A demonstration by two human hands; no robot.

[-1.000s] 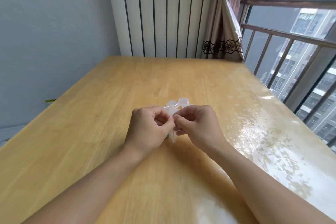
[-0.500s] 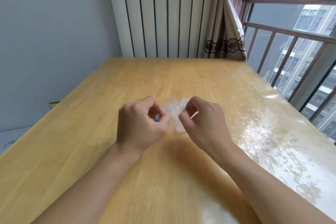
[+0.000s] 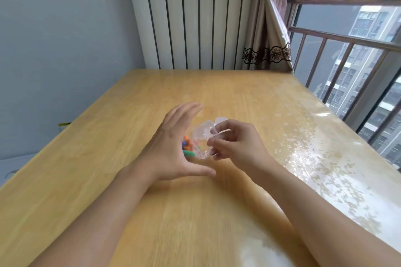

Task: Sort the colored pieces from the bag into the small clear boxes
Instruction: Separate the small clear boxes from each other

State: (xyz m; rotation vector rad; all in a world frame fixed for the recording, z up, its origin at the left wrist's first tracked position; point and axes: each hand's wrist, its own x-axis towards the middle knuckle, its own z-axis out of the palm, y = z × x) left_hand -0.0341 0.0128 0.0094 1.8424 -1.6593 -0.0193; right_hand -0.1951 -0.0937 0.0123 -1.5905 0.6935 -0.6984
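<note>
A small clear plastic bag (image 3: 201,147) is held over the middle of the wooden table (image 3: 108,136). My right hand (image 3: 236,143) pinches its right edge between thumb and fingers. Orange, blue and green colored pieces (image 3: 188,146) show at the bag's left side, against the palm of my left hand (image 3: 173,147). That hand is spread, fingers apart, cupped beside the pieces; whether they lie on the palm or in the bag I cannot tell. Small clear boxes (image 3: 219,121) sit just behind the bag, partly hidden by it.
The table runs to a white ribbed wall panel (image 3: 195,17) at the back. A window with metal railing (image 3: 347,50) and a curtain (image 3: 269,50) line the right side. A grey wall stands on the left. Glare covers the table's right part.
My left hand has gone from a closed pinch on the bag to a spread palm. The colored pieces have come into sight beside it. My right hand still holds the bag.
</note>
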